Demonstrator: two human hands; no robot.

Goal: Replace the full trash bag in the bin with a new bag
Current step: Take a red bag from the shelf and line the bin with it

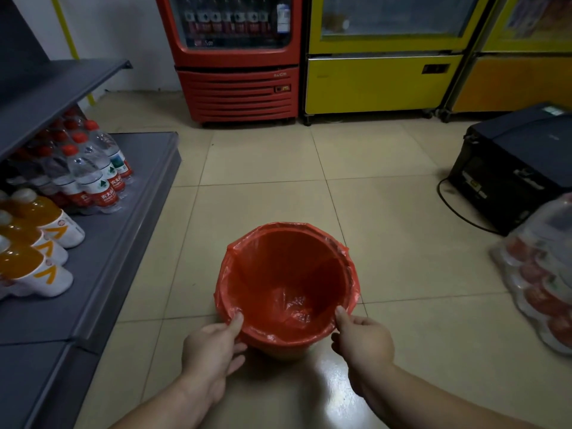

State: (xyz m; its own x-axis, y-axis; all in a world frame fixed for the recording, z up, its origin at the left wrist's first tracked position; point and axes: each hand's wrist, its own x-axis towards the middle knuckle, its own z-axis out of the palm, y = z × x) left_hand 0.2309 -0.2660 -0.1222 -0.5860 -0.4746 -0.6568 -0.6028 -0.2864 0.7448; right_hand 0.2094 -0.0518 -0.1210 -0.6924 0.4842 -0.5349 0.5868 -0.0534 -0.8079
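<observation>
**Both hands on the near rim of the bagged bin**

Left hand (213,351): thumb lies over the near-left rim of the bin (286,351), fingers curled under the folded-down edge of the red bag (278,274); it pinches bag film against the rim. Right hand (362,339): thumb on the near-right rim, fingers wrapped outside, also gripping the bag edge. Fingertips of both hands are hidden behind the rim and film.

Bag lines the bin, mouth folded over the rim all round, crumpled film at the bottom. The bin's own wall shows only as a pale strip under the fold, between the hands; its colour is hard to make out. Bin stands on the tiled floor (278,168).

Left of the bin: grey shelf (123,230), its edge near the bin, carrying water bottles (99,168) and orange drink bottles (37,243), these partly cut off by the frame. Right of the bin: a shrink-wrapped pack (544,274), blurred and cut off, and a dark box (520,162) with a cable. Beyond the bin: open floor up to a red cooler (238,75) and a yellow cabinet (383,78), tops cut off.
</observation>
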